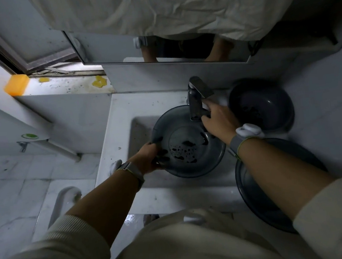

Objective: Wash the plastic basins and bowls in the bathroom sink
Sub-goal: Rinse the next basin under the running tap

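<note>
Left hand (147, 158) grips grey basin (188, 142) rim in sink (122, 113); right hand (219, 118) grasps its far rim beside faucet (195, 101)

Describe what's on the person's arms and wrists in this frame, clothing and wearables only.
Both arms wear cream ribbed-knit sleeves, pushed up so the forearms are bare. The left wrist carries a grey band with a thin yellow-green edge. The right wrist has a matching grey band with the same yellow-green trim, topped by a white rounded module. No gloves on the left hand or right hand; no rings can be made out.

Cream ribbed sleeves (335, 215) pushed up; 2 grey wristbands (235, 143) with white modules.
</note>
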A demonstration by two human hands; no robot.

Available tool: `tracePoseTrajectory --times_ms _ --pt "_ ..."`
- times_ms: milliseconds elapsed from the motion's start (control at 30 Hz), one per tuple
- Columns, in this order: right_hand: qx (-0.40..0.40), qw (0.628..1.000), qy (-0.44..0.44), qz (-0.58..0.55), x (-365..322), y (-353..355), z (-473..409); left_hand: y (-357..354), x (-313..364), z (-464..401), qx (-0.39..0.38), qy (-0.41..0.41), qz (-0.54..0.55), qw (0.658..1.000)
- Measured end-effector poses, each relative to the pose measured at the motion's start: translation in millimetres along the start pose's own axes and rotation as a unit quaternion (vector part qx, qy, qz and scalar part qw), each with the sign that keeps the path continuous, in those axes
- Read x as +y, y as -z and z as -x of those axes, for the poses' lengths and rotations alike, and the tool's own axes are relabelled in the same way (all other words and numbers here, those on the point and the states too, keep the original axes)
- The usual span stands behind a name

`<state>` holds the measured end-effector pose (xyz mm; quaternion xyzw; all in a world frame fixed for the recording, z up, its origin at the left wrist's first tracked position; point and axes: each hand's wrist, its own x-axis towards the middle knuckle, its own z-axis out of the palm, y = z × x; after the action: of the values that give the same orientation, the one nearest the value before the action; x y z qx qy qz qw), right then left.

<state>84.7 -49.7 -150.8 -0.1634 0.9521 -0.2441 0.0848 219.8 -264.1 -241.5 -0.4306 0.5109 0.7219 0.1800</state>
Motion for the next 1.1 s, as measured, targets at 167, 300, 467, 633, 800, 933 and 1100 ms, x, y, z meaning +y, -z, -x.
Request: tracePoseTrajectory --times_ms 167,300,467,633,800,933,1100 --pt "0.019 0.999 0.014 0.034 0.7 -5.7 -1.4 1.5 -4.4 3.1 0.003 0.007 -0.034 0.999" --pt "0.048 0.997 0.024 0.054 1.7 -7.5 -6.1 4.1 -7.0 1.9 0.01 0.024 -0.043 0.999" --pt "0.057 0.996 0.03 0.068 6.8 -9.1 -7.5 -0.7 -5.5 1.5 0.002 0.037 -0.013 0.999" --pt "0.066 0.995 0.033 0.068 8.1 -2.9 -14.0 -5.3 -3.3 -0.8 0.004 0.033 -0.009 0.999" --pt "0.063 0.995 0.034 0.069 7.7 1.4 -18.3 -6.2 -3.4 -2.5 -0.002 0.026 -0.027 0.999" --pt "0.062 0.995 0.048 0.053 9.8 -0.3 -17.4 -3.1 -6.3 -4.3 -0.026 0.013 -0.024 0.999" --pt "0.071 0.995 0.047 0.044 12.0 -0.9 -17.3 -1.7 -6.4 -7.1 -0.034 -0.006 0.012 0.999"
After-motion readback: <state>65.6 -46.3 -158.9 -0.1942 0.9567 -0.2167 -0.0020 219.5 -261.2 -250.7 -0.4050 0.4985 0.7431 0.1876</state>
